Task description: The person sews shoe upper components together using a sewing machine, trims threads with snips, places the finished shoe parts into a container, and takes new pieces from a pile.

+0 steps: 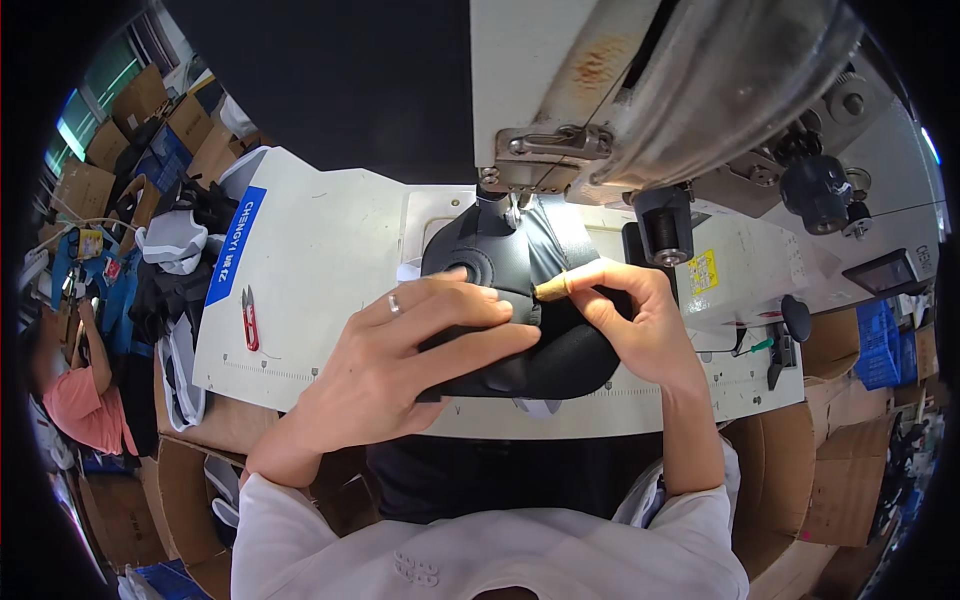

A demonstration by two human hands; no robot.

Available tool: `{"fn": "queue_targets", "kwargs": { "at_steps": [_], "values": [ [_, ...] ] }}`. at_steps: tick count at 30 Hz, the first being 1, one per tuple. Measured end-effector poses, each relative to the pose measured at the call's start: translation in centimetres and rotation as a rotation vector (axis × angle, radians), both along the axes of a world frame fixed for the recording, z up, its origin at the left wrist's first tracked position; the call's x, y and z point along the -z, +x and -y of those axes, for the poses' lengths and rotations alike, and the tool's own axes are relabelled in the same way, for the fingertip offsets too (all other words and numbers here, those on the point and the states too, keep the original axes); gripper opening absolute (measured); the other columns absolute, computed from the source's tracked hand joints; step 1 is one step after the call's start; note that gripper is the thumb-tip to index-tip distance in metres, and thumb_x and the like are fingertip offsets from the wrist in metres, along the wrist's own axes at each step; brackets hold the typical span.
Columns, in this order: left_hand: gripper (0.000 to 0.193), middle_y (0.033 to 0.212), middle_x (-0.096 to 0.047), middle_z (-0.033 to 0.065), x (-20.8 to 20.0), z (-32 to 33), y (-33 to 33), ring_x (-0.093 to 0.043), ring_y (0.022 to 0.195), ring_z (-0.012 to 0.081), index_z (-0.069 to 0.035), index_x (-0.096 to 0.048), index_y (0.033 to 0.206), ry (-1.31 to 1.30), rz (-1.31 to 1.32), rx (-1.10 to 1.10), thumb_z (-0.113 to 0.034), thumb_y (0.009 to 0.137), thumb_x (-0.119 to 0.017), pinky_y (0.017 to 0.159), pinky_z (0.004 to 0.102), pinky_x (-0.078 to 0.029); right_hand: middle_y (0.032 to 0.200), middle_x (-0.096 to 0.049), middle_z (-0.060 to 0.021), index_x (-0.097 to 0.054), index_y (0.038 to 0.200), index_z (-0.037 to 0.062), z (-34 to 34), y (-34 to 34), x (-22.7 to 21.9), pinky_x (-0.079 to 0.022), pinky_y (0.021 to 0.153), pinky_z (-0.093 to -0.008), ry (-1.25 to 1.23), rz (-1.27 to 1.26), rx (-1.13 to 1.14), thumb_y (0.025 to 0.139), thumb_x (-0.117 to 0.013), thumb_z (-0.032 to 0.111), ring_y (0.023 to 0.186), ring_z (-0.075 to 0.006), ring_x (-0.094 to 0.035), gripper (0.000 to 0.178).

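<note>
A black padded piece (575, 352) with a smooth panel and a stitched seam lies under the presser foot (513, 208) of a sewing machine (560, 90). My left hand (400, 335), with a ring on one finger, rests over its left part, fingers stretched out and pressing on the surface. At the seam, my right hand (640, 320) pinches the edge of the piece between thumb and index finger. A yellowish finger cover (552, 287) sits on that index fingertip. The underside of the piece is hidden.
Red-handled thread snips (250, 322) lie on the white sewing table (320, 230) to the left. Cardboard boxes (785, 470) stand below the table's front. Black and grey pieces (175, 245) are piled at far left, near another person (90, 400). Blue crates (880, 345) are at right.
</note>
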State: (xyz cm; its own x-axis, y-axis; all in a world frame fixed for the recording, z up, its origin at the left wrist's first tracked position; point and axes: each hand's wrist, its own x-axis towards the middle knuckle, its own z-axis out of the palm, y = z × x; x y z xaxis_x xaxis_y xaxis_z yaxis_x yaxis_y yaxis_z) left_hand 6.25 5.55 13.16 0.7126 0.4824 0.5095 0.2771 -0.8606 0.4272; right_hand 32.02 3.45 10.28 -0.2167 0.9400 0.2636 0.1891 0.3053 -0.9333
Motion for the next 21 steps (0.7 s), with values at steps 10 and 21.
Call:
{"fn": "queue_targets", "kwargs": {
  "at_steps": [10, 21],
  "values": [
    [0.046, 0.1, -0.072, 0.0216, 3.6, -0.4, 0.7, -0.069, 0.103, 0.0367, 0.007, -0.069, 0.096, -0.11, 0.548, 0.02, 0.01, 0.058, -0.043, 0.102, 0.0494, -0.048, 0.079, -0.063, -0.0171, -0.075, 0.11, 0.0147, 1.0, -1.2, 0.2, -0.043, 0.06, -0.035, 0.329, 0.416, 0.07, 0.082, -0.056, -0.009, 0.068, -0.0281, -0.055, 0.041],
    [0.048, 0.103, -0.073, 0.0113, 3.3, -0.9, 0.0, -0.067, 0.109, 0.0302, -0.001, -0.073, 0.098, 0.027, 0.327, 0.092, 0.002, 0.058, -0.047, 0.103, 0.0449, -0.049, 0.075, -0.065, -0.0162, -0.075, 0.105, 0.0044, 0.3, -0.5, -0.1, -0.037, 0.052, -0.0289, 0.232, 0.266, 0.058, 0.081, -0.052, -0.012, 0.054, -0.0136, -0.046, 0.037]
  ]
}}
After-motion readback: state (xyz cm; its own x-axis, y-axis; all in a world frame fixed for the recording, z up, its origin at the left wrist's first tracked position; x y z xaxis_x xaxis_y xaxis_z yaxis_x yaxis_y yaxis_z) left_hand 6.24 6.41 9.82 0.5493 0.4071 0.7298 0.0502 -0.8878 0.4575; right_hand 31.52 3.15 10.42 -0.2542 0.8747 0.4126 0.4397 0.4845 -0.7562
